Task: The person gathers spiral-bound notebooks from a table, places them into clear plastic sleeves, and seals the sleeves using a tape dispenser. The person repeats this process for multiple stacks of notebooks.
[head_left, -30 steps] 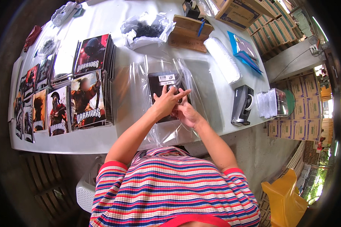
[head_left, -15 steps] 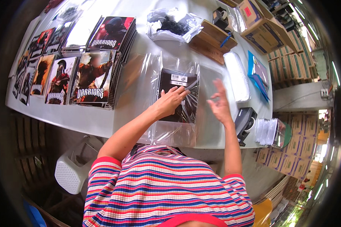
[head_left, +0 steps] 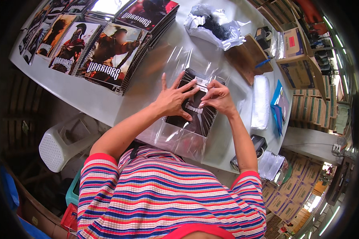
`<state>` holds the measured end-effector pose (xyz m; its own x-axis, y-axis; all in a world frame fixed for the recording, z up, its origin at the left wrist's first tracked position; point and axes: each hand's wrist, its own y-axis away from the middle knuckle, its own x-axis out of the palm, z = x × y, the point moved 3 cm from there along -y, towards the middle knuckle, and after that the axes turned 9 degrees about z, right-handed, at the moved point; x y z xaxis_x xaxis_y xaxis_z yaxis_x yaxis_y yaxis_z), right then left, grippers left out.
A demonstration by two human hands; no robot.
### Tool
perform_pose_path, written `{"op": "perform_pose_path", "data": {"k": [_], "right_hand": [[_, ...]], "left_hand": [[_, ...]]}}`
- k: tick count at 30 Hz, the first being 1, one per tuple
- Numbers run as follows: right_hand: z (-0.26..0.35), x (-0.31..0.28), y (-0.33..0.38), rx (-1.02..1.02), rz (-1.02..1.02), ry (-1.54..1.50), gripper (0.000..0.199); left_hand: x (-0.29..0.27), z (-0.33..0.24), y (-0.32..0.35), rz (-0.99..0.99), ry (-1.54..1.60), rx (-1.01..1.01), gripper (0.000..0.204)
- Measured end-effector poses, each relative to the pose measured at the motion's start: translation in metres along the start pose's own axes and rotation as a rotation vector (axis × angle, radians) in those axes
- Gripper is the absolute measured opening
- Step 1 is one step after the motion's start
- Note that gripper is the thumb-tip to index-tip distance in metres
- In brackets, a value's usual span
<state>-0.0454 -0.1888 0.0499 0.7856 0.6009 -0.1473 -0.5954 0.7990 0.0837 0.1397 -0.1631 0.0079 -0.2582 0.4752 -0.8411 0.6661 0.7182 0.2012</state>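
Note:
A black-covered notebook point(head_left: 195, 126) lies in front of me on clear plastic film point(head_left: 171, 137), which also extends beyond its near and far ends. White label stickers point(head_left: 202, 83) sit near the notebook's far end. My left hand point(head_left: 172, 98) rests on the left side of the cover, fingers spread, fingertips by the label. Over the right side, my right hand point(head_left: 220, 98) is closed, thumb and forefinger pinched together just below the label. What the pinch holds, if anything, is too small to make out.
Stacks of spiral notebooks point(head_left: 111, 53) with warrior covers fill the table's left. Beyond lie crumpled white wrapping point(head_left: 213, 26), a wooden box point(head_left: 249, 55) and a cardboard carton point(head_left: 295, 67). At right are a white bundle point(head_left: 260, 102), blue folders point(head_left: 279, 105) and a black tape dispenser point(head_left: 258, 143).
My right hand has come in from the right onto the notebook and closed into a pinch. My left hand's fingers have spread apart. The whole view has tilted.

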Motion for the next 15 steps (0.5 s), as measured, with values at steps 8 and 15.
{"op": "perform_pose_path", "data": {"k": [8,15], "right_hand": [[-0.01,0.002,0.003,-0.031,0.017,0.382,0.021],[-0.021,0.027,0.008,-0.027,-0.105,0.508,0.064]], "left_hand": [[-0.002,-0.021,-0.017,0.05,-0.019,0.04,0.112],[-0.006,-0.016,-0.024,0.062,0.052,0.079,0.113]]}}
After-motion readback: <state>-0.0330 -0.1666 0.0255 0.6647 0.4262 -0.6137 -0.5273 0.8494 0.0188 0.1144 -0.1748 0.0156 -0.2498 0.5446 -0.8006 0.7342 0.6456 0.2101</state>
